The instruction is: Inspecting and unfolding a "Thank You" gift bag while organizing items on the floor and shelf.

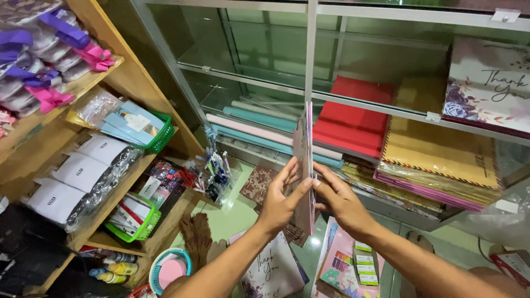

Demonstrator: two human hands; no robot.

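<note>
Glass shelves (pixel 381 105) behind; left hand (pixel 280 205), right hand (pixel 340 200) pinch flat glossy bag (pixel 304 160) (edge-on).

We are in a small stationery and gift-wrap shop. Just beyond our hands stands a glass display cabinet (pixel 309 55) with aluminium frames, its shelves stacked with red paper sheets (pixel 353 116), yellow bordered envelopes (pixel 441 152) and rolls of wrapping paper (pixel 265 132) in teal and pink. Up and to the right of the grip lean floral gift bags (pixel 488 83). To the left rises a wooden shelf unit (pixel 132 77) holding ribbon bows (pixel 49 55) in purple and pink, shrink-wrapped white boxes (pixel 83 171) and green plastic baskets (pixel 141 221) of cards. Hanging packets of pens (pixel 218 168) sit between the two.
</note>
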